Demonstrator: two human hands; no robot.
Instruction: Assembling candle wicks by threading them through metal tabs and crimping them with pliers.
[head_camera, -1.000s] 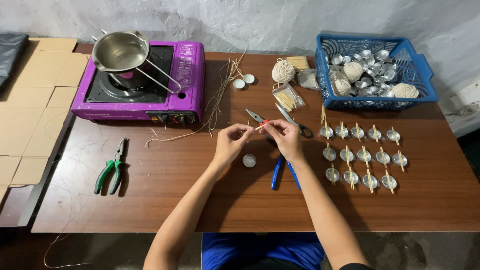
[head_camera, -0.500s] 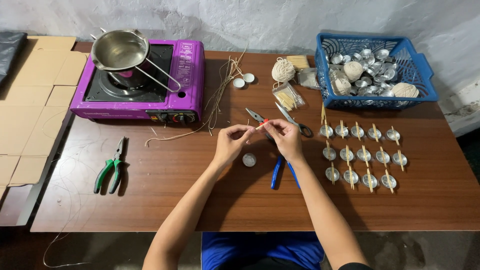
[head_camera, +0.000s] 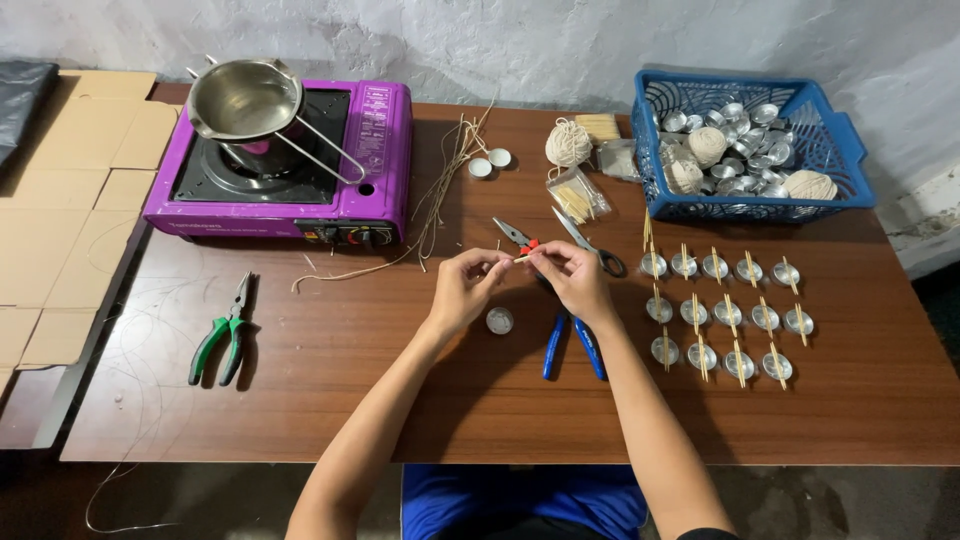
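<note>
Wooden table (head_camera: 330, 400) with blue basket (head_camera: 845, 150) of metal cups (head_camera: 745, 125), both hands (head_camera: 525, 275) pinching one thin stick (head_camera: 524, 258).

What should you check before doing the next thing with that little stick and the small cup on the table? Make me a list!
1. Both hands on the stick: the left hand and right hand pinch a thin stick between their fingertips. Ok.
2. Empty cup within reach: one small metal cup sits just below the hands. Ok.
3. String on the stick: too small to see. Cannot tell.
4. Sharp tools out of the way: scissors lie right beside the right hand. Not ok.
5. Room for another finished cup: the rows of cups with sticks have bare table beside them. Ok.
6. Pot off the heat: pot sits on the purple stove; flame not visible. Cannot tell.
</note>
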